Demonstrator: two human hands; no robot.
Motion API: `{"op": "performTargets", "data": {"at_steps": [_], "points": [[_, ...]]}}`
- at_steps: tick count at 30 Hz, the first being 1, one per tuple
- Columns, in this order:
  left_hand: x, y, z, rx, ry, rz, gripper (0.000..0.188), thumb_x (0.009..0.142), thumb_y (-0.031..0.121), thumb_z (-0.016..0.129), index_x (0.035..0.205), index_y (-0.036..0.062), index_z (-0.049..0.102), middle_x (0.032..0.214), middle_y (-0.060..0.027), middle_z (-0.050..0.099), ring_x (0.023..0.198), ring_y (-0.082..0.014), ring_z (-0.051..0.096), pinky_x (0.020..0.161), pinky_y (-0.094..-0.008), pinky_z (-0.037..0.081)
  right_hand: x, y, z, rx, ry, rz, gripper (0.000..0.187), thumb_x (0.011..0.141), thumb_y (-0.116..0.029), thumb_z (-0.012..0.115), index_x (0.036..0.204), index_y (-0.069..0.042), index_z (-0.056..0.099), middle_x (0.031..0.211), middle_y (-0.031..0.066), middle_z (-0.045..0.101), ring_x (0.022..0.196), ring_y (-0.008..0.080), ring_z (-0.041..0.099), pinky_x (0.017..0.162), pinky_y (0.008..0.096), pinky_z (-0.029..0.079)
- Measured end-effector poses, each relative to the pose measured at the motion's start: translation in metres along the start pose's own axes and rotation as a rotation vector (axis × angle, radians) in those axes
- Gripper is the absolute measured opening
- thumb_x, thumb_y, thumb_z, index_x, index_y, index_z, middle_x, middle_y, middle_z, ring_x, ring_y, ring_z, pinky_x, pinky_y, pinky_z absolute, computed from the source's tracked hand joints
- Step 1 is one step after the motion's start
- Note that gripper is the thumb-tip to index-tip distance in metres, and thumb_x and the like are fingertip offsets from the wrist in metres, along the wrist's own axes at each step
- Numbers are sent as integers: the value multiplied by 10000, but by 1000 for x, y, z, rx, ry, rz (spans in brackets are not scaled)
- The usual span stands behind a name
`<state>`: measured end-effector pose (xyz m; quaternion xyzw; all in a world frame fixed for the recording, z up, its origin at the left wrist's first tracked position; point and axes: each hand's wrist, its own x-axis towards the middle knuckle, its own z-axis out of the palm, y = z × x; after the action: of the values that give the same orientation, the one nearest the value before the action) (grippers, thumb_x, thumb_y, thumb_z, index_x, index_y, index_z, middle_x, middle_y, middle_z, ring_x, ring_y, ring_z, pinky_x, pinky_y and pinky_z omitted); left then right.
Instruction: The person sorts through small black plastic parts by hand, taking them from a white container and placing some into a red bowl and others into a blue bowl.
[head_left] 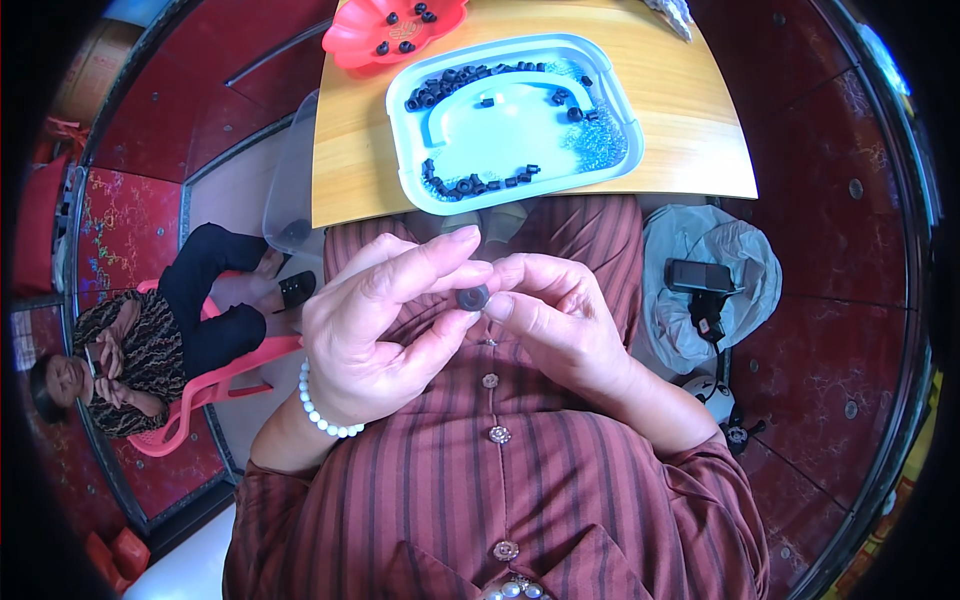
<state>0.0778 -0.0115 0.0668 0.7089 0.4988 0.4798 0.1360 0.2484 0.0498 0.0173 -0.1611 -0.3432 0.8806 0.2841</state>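
Note:
In front of my chest, my left hand [385, 325] pinches a small black ring-shaped part [472, 298] between thumb and fingers, its round end facing up. A bracelet of white beads [318, 408] circles that wrist. My right hand [550, 318] meets it from the other side, thumb and index finger pressed together close beside the black part. Whatever lies between those right fingertips is too small to make out. Beyond both hands, a pale blue tray [632, 150] holds many similar black parts [455, 85], piled along its far side and lined along its near edge.
The tray sits on a wooden table [690, 120], beside a red flower-shaped dish [345, 35] with several black pieces. To the right hangs a whitish plastic bag [745, 250] with a black device [700, 276] on it. At left, a person [130, 350] sits on a red chair [215, 395].

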Motion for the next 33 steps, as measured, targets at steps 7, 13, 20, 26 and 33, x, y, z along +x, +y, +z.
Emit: {"op": "performTargets", "data": {"at_steps": [7,13,20,26,33], "points": [[0,-3,-1,8,-89,-10,579,702,-91,688,1253,-47,517,953,-116,704,796,-178,615,774,-314,479,2,0,0,115,-17,81,100,919,-112,611,983,-36,626,905,12,647,836,83,620,731,219,500],[4,-1,2,60,-89,-5,569,692,-114,666,1240,-26,541,947,-107,707,795,-190,612,736,-307,491,4,-1,-2,59,-12,91,90,918,-95,593,996,-50,602,877,-7,631,801,55,595,700,205,477],[2,-6,9,284,-150,120,574,633,-152,645,1180,18,605,916,-84,698,757,-254,631,761,-360,538,8,4,1,59,52,66,143,911,-12,498,1022,-11,587,950,19,621,885,74,592,766,226,479],[6,-5,7,285,-221,137,540,629,-144,649,1139,31,636,948,-82,687,769,-263,621,745,-350,538,8,3,-3,-9,55,85,185,883,20,466,1029,10,578,951,39,633,887,92,606,785,236,493],[5,-14,12,167,-157,81,511,674,-86,680,1163,53,627,936,-79,660,803,-260,610,759,-355,520,9,0,-13,17,53,100,130,929,-126,613,987,-11,604,900,18,631,804,82,601,722,230,489]]}}
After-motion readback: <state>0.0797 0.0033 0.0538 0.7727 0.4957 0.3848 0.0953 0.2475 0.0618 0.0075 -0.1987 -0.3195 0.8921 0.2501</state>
